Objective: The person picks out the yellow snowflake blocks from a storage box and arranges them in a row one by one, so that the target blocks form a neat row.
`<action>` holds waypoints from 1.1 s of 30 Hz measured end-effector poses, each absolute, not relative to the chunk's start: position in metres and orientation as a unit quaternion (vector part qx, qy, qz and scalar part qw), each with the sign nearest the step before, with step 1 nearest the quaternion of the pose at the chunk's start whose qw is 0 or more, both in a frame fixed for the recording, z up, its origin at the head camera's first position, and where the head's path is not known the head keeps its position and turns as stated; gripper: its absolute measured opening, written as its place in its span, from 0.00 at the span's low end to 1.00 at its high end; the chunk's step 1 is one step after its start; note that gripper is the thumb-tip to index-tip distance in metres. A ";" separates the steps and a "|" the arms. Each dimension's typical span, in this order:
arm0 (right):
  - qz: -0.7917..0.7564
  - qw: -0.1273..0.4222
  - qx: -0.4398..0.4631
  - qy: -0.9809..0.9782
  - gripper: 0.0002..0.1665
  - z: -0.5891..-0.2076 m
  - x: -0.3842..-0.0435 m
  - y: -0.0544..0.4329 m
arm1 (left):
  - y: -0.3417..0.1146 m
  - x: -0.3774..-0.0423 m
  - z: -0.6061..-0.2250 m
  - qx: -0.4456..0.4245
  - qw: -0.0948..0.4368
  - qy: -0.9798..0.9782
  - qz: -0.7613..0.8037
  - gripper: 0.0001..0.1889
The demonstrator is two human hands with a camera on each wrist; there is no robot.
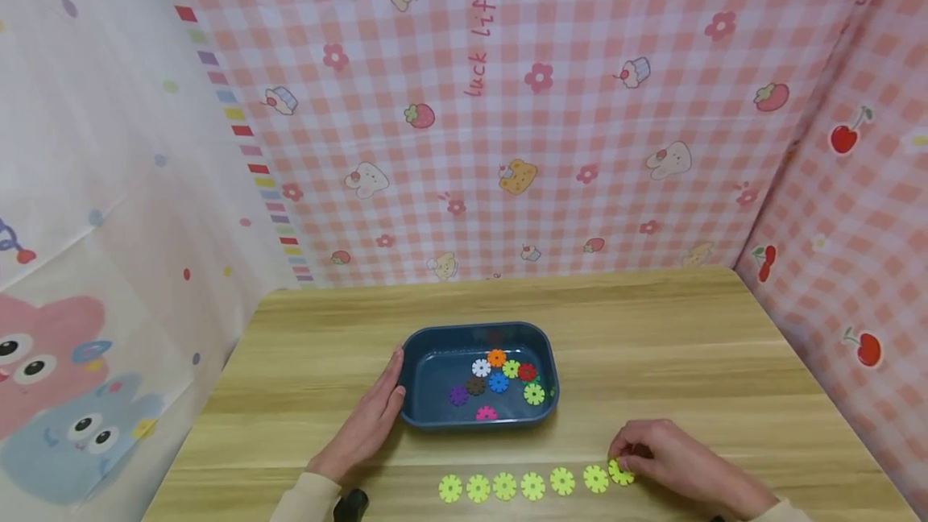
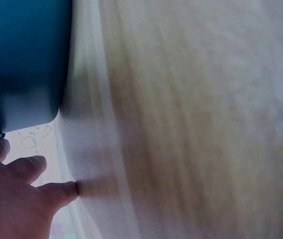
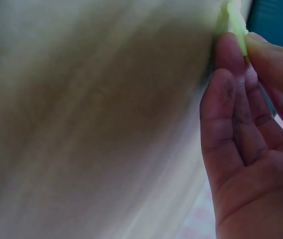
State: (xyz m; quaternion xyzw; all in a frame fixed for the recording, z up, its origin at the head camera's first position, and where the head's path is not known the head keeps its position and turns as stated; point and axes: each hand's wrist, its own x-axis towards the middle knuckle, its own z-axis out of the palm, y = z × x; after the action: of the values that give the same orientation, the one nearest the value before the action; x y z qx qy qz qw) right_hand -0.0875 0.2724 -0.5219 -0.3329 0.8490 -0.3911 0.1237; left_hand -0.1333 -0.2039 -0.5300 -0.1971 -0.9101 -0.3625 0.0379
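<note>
My right hand (image 1: 670, 457) pinches a yellow-green notched disc (image 1: 621, 471) between thumb and fingers at the right end of a row. In the right wrist view the pinched disc (image 3: 237, 30) stands on edge between thumb and fingertip. Several matching discs (image 1: 532, 486) lie flat in that row along the front of the table. My left hand (image 1: 370, 413) rests against the left wall of a dark blue tray (image 1: 428, 423), its fingers fairly straight. Inside the tray lie several notched discs, among them a purple disc (image 1: 458, 395), a blue disc (image 1: 498, 382) and a yellow-green disc (image 1: 534, 394).
The wooden table (image 1: 652, 345) reaches back to a pink checked cloth (image 1: 551, 127). Patterned cloths also hang at the left and right. A black object (image 1: 351, 505), probably the wrist camera, sits by the left sleeve (image 1: 308, 498).
</note>
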 end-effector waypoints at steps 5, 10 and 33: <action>-0.391 0.145 -0.307 0.855 0.03 -0.523 -0.086 0.271 | -0.204 -0.132 -0.528 -0.199 0.039 -0.907 -0.369 0.30; -0.379 0.152 -0.291 0.865 0.04 -0.522 -0.084 0.270 | -0.204 -0.132 -0.528 -0.201 0.036 -0.907 -0.369 0.30; -0.370 0.098 -0.304 0.872 0.06 -0.525 -0.078 0.271 | -0.205 -0.133 -0.528 -0.206 0.034 -0.902 -0.378 0.30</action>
State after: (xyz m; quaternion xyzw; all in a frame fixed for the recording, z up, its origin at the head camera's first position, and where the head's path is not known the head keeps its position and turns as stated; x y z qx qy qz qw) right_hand -0.0782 0.2711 -0.5249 -0.3038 0.8723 -0.3704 0.0981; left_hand -0.1332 -0.2047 -0.5281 -0.2063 -0.9017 -0.3785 0.0344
